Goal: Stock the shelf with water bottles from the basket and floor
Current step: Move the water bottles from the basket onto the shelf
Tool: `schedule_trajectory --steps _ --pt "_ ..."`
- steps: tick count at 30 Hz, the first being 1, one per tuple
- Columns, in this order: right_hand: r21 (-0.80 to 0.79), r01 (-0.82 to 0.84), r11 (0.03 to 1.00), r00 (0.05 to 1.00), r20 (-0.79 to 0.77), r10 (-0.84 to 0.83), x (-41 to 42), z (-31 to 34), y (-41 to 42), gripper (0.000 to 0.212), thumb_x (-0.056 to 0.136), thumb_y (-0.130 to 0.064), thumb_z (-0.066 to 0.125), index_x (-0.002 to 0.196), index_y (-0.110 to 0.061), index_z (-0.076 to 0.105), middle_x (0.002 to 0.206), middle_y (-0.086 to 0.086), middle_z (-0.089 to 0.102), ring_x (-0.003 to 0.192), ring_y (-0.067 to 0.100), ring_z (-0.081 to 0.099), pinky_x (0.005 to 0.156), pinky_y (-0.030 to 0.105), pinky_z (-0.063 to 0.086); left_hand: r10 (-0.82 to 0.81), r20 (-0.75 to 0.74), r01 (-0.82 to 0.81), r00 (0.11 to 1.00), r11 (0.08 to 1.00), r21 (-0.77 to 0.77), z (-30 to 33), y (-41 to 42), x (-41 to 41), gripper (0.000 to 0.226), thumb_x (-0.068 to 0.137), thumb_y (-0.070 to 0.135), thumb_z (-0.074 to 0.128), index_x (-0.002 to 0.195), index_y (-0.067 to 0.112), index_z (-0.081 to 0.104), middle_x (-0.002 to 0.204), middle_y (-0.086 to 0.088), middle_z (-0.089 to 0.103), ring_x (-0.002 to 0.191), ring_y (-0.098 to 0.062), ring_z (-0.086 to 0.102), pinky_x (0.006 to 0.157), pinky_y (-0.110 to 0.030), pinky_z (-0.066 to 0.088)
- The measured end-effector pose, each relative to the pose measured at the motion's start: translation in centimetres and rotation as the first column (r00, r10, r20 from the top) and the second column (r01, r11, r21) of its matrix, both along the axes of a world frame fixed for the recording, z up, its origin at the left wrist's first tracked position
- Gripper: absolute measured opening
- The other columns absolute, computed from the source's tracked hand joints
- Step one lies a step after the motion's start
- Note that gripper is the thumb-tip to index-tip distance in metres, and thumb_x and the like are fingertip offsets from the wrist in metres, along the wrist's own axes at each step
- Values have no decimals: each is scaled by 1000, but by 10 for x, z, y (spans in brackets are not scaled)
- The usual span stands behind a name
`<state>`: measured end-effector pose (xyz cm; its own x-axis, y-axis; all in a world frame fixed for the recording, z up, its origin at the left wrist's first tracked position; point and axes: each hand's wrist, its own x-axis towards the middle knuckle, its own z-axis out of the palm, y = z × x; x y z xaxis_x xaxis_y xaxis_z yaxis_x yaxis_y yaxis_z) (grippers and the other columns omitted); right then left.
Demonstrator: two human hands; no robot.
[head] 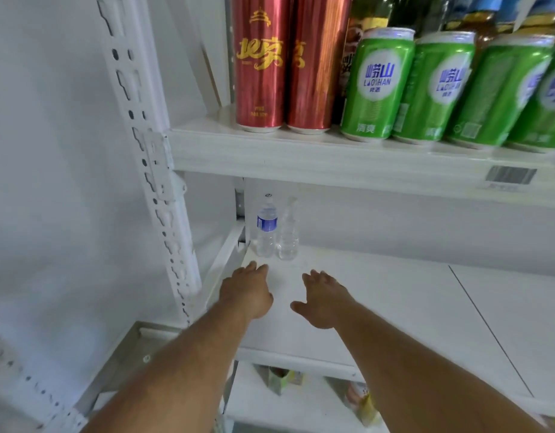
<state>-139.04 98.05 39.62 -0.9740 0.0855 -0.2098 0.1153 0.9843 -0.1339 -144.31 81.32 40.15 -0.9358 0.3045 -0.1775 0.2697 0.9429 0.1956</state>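
Two clear water bottles stand upright in the back left corner of the white middle shelf (394, 301). The left bottle (266, 228) has a blue label; the right bottle (288, 235) has no label that I can see. My left hand (249, 290) hovers over the shelf just in front of the labelled bottle, fingers apart, holding nothing. My right hand (324, 296) is beside it, a little further right, also spread and empty. Neither hand touches a bottle. No basket or floor is in view.
The shelf above carries two tall red cans (260, 64) and several green cans (376, 85). A white perforated upright post (154, 170) stands at the left. Small cartons (280, 379) sit on the shelf below. A seam (488, 329) divides the middle shelf's panels.
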Motion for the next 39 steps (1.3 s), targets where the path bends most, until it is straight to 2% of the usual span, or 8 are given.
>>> schedule_trajectory --steps 6,13,18,20,29,32,35,39 --pt "-66 -23 998 1000 -17 22 63 -5 3 75 95 -57 48 152 -11 29 157 7 32 147 26 26 117 42 30 47 34 -48 998 999 20 8 -2 68 72 93 33 49 156 30 13 165 6 8 148 -23 22 116 -41 28" --pt "-215 -49 975 999 -2 50 146 -39 15 66 90 -55 56 136 -10 45 138 10 49 132 33 45 107 42 40 36 88 -34 995 999 -18 -13 11 158 72 90 35 53 155 31 20 164 7 15 144 -25 30 113 -41 32" --pt "-158 -54 986 995 72 66 204 -77 16 74 95 -58 48 151 -12 33 153 9 41 138 32 42 110 43 35 -5 156 7 988 1000 -13 -57 17 211 58 89 36 55 144 26 38 148 -3 46 128 -28 51 102 -41 46" --pt "-191 -38 981 992 115 61 221 -95 14 75 96 -57 48 153 -11 30 155 10 38 140 32 38 112 41 31 4 218 3 976 999 -32 -81 17 226 65 89 41 56 149 28 33 151 -1 42 131 -27 49 104 -41 45" --pt "-322 260 910 898 427 -105 267 -204 12 76 98 -52 49 156 -11 23 159 12 30 144 30 33 115 35 30 33 520 -5 854 998 -55 -208 -2 257 71 91 46 56 153 25 28 157 -3 34 139 -24 42 111 -37 38" --pt "-336 431 838 830 513 -221 275 -238 13 78 98 -54 49 157 -11 22 162 10 27 146 25 31 114 30 29 48 610 -30 791 999 -41 -248 -14 262 72 91 48 55 153 25 27 157 -4 35 137 -24 44 110 -35 40" --pt "-331 585 741 750 569 -338 277 -276 10 76 96 -52 54 154 -10 29 157 11 36 141 25 40 110 30 34 38 673 -36 739 999 -17 -290 -28 262 72 92 48 54 154 23 26 159 -4 30 142 -23 37 114 -31 33" --pt "-318 678 662 678 619 -397 271 -331 6 79 95 -53 55 156 -11 26 160 9 33 144 24 37 115 32 31 52 712 -72 701 997 -2 -344 -40 250 73 92 48 55 154 21 26 160 -5 29 143 -24 35 114 -31 31"
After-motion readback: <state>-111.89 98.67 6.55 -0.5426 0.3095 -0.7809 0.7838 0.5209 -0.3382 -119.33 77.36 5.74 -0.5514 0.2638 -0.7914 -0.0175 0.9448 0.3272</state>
